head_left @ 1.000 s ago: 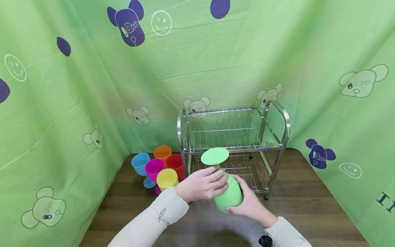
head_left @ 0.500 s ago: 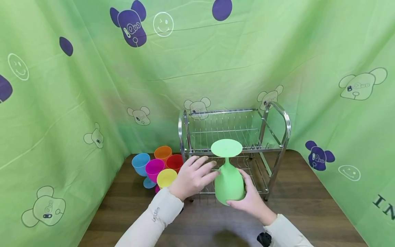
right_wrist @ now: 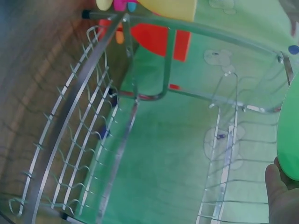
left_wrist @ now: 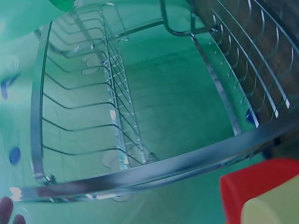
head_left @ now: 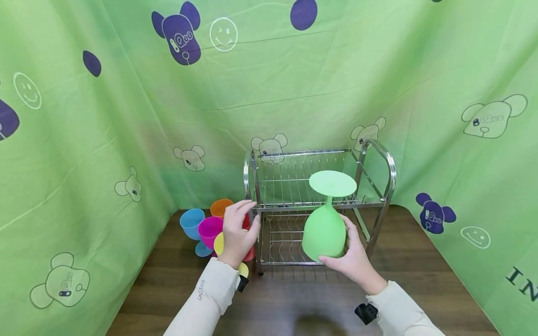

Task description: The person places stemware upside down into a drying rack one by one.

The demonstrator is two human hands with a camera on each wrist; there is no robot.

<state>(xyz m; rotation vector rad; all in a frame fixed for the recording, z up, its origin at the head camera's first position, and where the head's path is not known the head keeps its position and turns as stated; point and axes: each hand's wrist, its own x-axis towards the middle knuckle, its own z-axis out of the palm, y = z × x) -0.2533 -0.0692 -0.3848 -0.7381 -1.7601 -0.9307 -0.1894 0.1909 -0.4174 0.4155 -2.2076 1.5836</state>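
Note:
A light green plastic goblet [head_left: 324, 233] is held upside down, its round foot uppermost and its bowl below. My right hand [head_left: 353, 261] grips the bowl from the right, thumb near the rim; in the right wrist view the thumb lies against the green bowl [right_wrist: 289, 135]. Off to the left, my left hand [head_left: 238, 231] holds nothing, its fingers loosely bent. It overlaps the yellow goblet [head_left: 219, 243] and the red one behind it in the head view. Beyond the green goblet stands a two-tier metal dish rack [head_left: 290, 205].
Blue [head_left: 192, 223], magenta [head_left: 210, 229] and orange [head_left: 220, 207] goblets stand upright left of the rack, beside the yellow and red ones. The wooden table [head_left: 277, 303] extends in front. Green printed cloth [head_left: 269, 84] encloses the back and sides.
My left hand has let go of the green goblet's stem area and moved left. My right hand has carried the goblet up and to the right, in front of the rack.

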